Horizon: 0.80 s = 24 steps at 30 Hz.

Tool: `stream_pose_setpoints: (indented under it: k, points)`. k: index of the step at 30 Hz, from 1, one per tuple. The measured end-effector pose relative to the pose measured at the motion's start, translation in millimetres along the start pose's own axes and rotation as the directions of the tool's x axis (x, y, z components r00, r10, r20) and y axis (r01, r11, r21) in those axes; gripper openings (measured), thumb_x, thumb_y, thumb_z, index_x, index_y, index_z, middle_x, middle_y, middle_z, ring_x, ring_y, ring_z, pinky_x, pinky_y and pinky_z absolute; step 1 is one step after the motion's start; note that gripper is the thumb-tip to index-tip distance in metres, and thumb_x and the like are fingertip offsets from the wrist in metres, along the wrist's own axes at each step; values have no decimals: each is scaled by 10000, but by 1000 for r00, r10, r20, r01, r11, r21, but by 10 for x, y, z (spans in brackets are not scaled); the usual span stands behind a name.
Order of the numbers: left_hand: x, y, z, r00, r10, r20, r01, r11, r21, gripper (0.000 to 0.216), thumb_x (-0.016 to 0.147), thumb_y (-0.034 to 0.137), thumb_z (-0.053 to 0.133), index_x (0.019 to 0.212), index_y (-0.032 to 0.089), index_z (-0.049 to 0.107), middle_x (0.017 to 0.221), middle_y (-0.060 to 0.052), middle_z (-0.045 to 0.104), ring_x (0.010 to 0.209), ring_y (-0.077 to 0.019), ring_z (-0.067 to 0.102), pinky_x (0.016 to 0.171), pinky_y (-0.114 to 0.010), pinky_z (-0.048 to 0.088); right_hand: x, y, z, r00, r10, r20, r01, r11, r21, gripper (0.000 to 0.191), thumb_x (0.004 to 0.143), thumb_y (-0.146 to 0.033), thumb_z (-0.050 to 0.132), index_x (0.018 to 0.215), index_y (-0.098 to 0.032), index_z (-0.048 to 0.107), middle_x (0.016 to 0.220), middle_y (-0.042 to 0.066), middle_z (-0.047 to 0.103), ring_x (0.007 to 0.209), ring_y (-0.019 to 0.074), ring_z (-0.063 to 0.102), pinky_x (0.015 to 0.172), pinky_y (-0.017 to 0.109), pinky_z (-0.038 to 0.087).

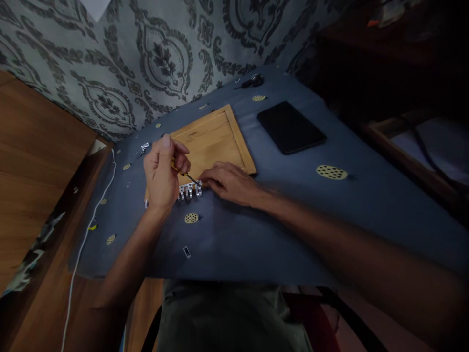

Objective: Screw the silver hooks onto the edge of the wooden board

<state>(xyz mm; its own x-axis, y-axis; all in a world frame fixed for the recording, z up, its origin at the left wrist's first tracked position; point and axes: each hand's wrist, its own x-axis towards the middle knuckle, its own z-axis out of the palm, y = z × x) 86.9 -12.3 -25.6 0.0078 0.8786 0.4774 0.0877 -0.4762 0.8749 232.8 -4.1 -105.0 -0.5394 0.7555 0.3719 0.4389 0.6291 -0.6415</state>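
My left hand [163, 171] is closed around a screwdriver [179, 169] with a yellow handle. Its dark shaft slants down to the right, and the tip meets the right end of a shiny metal hook rail [189, 188]. The rail lies along the near edge of a framed wooden board [212, 137], its several hooks pointing towards me. Curled over that same edge, my right hand [232, 183] has its fingertips pinched together right beside the screwdriver tip. Whatever sits between them is hidden. My left hand covers the rail's left part.
A black tablet-like slab [291, 127] lies right of the board on the blue patterned tablecloth [256, 234]. Behind the board is a small dark object [252, 81]. A small metal piece [145, 146] rests left of the board. A white cable [91, 220] runs down the table's left side.
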Motion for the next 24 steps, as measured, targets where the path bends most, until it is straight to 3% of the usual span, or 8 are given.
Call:
stream_pose_setpoints:
  k: [4,7,9,11,13,15,19,24]
  points:
    - [110,21,-122,986,21,166,-33,997,72,390,844,519,703,658,177,725,661,-37,621,643,-129,611,611,-255,523,1,18,8,1000,-5,1,5,1000,3,328,925,-83,500,1129,-171,742,948,83,701,898,197,596,821,295,412]
    - [219,48,-177,942,-66,329,65,998,15,328,800,475,756,694,165,758,733,-66,679,685,-165,667,589,-271,546,7,30,13,1000,-10,5,10,1000,6,316,924,-88,504,1119,-161,741,948,86,703,904,200,602,828,301,416]
    - [269,54,-177,906,-123,406,156,987,-49,280,798,444,758,811,165,780,600,-26,620,546,-142,615,508,-257,513,10,31,12,1000,-9,6,9,1000,11,309,918,-84,508,1099,-166,745,939,81,705,898,198,605,825,301,414]
    - [286,44,-152,889,-149,432,222,967,-124,263,809,400,746,921,163,769,436,62,435,366,-79,423,409,-211,415,10,26,8,1000,-9,5,9,1000,15,308,914,-77,509,1083,-172,748,928,74,706,895,197,606,820,297,412]
    - [271,22,-110,903,-158,400,248,951,-185,217,836,359,715,919,160,736,400,121,254,312,-37,220,354,-165,288,9,20,3,1000,-12,-1,12,1000,13,307,914,-76,510,1084,-170,748,930,78,708,891,198,608,815,294,412]
    - [236,-5,-61,937,-154,315,229,949,-217,176,879,335,669,858,163,694,423,130,190,322,-24,141,348,-145,220,9,15,-1,1000,-12,-3,12,1000,10,295,920,-88,515,1084,-168,747,938,84,709,892,202,611,810,293,412]
    - [148,-50,51,987,-102,123,127,969,-214,189,909,347,641,821,180,652,434,125,190,330,-28,120,348,-161,180,10,13,-2,1000,7,8,-7,1000,16,280,938,-115,516,1081,-182,748,933,72,707,868,194,608,794,293,408]
    - [60,-72,186,1000,-9,-10,7,987,-159,185,924,354,619,852,188,660,445,116,224,346,-41,147,354,-186,180,10,14,3,1000,6,11,-6,1000,1,298,921,-87,514,1093,-171,742,957,80,717,872,193,607,798,297,406]
